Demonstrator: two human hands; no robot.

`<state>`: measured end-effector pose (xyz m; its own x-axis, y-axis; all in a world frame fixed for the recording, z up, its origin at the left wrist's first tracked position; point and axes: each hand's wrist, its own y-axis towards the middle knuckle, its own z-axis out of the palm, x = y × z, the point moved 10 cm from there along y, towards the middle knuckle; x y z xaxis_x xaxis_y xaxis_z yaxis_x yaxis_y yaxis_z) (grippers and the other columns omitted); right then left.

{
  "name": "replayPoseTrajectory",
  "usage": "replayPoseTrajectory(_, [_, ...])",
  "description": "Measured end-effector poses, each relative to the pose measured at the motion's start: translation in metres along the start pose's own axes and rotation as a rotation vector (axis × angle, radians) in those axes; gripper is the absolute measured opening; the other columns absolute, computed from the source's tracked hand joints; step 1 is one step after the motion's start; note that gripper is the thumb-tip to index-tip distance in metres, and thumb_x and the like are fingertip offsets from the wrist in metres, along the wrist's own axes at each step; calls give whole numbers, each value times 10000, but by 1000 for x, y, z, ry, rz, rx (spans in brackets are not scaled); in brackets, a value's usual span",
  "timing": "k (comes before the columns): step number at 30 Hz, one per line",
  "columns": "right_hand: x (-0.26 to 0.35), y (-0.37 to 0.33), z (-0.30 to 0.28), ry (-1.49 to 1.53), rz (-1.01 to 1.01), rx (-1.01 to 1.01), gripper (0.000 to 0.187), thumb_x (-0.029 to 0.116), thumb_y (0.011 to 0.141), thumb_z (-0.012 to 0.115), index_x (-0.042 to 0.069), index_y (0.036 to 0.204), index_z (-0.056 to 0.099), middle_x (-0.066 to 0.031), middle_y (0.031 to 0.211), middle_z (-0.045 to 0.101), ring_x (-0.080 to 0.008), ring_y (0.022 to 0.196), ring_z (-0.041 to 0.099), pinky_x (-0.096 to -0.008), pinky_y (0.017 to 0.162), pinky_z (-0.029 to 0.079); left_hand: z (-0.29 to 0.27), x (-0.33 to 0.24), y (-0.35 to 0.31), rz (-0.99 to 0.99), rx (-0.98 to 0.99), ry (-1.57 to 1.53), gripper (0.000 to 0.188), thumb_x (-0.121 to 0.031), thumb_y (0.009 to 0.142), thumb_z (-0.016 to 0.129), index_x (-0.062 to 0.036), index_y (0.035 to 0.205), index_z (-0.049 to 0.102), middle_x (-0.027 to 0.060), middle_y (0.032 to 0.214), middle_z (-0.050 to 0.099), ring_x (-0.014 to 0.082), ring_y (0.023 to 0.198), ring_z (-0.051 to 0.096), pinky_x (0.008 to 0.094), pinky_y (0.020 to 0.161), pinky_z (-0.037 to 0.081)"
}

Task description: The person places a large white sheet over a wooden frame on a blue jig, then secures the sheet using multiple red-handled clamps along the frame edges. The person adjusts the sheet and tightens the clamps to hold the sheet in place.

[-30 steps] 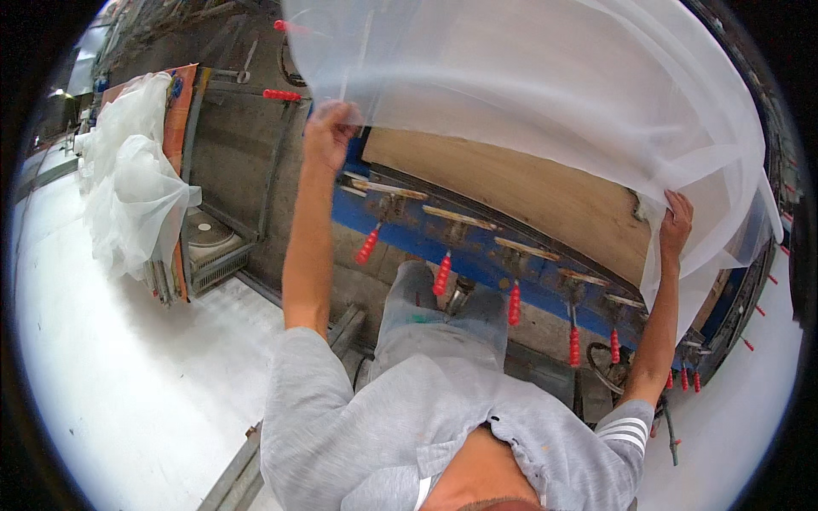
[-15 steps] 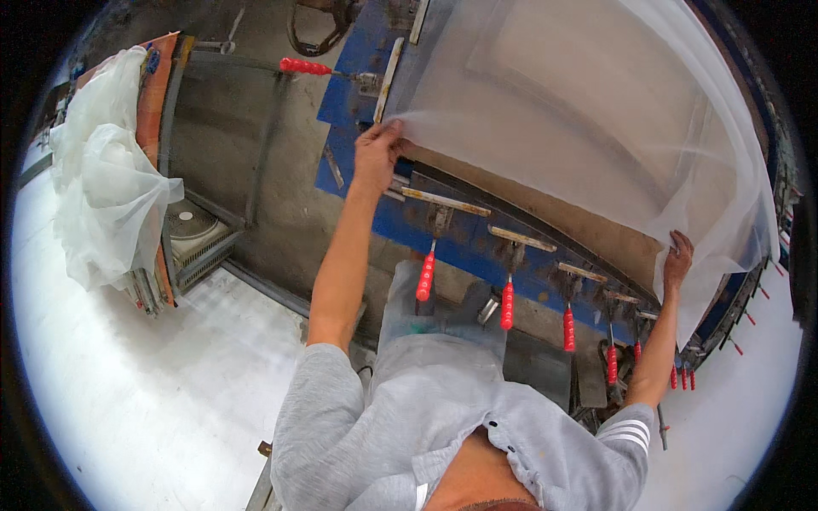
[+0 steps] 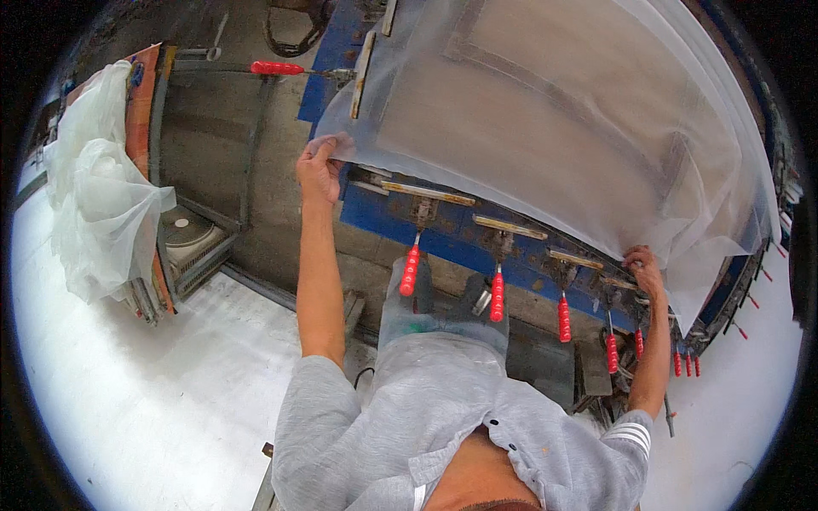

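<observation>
A thin, translucent white sheet (image 3: pixel 545 128) lies over a brown panel with a dark frame pattern that shows through. My left hand (image 3: pixel 320 170) pinches the sheet's near left corner, drawn out past the panel. My right hand (image 3: pixel 645 268) grips the sheet's near edge towards the right, where the sheet bunches into folds. Below the near edge runs a row of toggle clamps with red handles (image 3: pixel 497 294) and rust-stained bars (image 3: pixel 426 193). The sheet's right end hangs loose beyond my right hand.
The clamps are fixed to a blue metal bench (image 3: pixel 388 221). Another red-handled clamp (image 3: pixel 277 67) juts out at its left side. Crumpled translucent sheeting (image 3: pixel 106 196) hangs over an orange board (image 3: pixel 142 111) at the left. A dark metal frame (image 3: pixel 209 145) stands beside it.
My left hand has pulled the sheet's corner left and slightly nearer. My right hand has moved left with the near edge, so the sheet now covers more of the panel's near side.
</observation>
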<state>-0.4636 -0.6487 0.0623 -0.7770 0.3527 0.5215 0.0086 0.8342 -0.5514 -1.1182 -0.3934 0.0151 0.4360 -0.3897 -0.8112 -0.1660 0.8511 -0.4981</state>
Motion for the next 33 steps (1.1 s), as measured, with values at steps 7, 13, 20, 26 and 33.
replayPoseTrajectory(7, [-65, -17, 9, 189, 78, 18, 49, 27, 614, 485, 5, 622, 528, -67, 673, 551, -195, 688, 538, -297, 647, 425, 3, -10, -6, 51, 62, 21, 261, 101, 802, 530, 40, 1055, 522, 175, 1001, 628, 274, 832, 655, 387, 736, 568])
replayPoseTrajectory(13, [-67, -11, -7, 554, 391, -32, 211, 104, 726, 542, 6, 911, 570, -28, 660, 528, -139, 620, 538, -254, 584, 438, 45, -30, -33, 209, 231, 345, 532, 139, 774, 520, 11, 1287, 464, 190, 1201, 553, 250, 861, 653, 367, 723, 570])
replayPoseTrajectory(20, [-17, 1, 19, 104, 271, 207, 348, 142, 709, 726, 53, 1031, 627, -84, 786, 571, -207, 749, 570, -315, 693, 451, 35, -26, -27, 210, 212, 560, 433, 134, 789, 530, 17, 1204, 563, 141, 1245, 550, 207, 845, 648, 306, 706, 560])
replayPoseTrajectory(26, [-9, 5, 10, 34, 66, 2, 195, 122, 708, 719, 28, 867, 658, -97, 828, 600, -249, 838, 574, -319, 748, 444, 21, -24, -24, 201, 160, 549, 411, 110, 807, 535, 13, 1206, 563, 125, 1208, 581, 157, 834, 644, 253, 640, 533])
replayPoseTrajectory(33, [-32, -12, -18, 367, 269, -128, 153, 50, 709, 644, 8, 856, 652, -87, 807, 603, -207, 825, 582, -307, 752, 441, 12, -21, -17, 147, 128, 558, 445, 58, 766, 647, 1, 1202, 575, 90, 1214, 582, 92, 873, 607, 214, 671, 487])
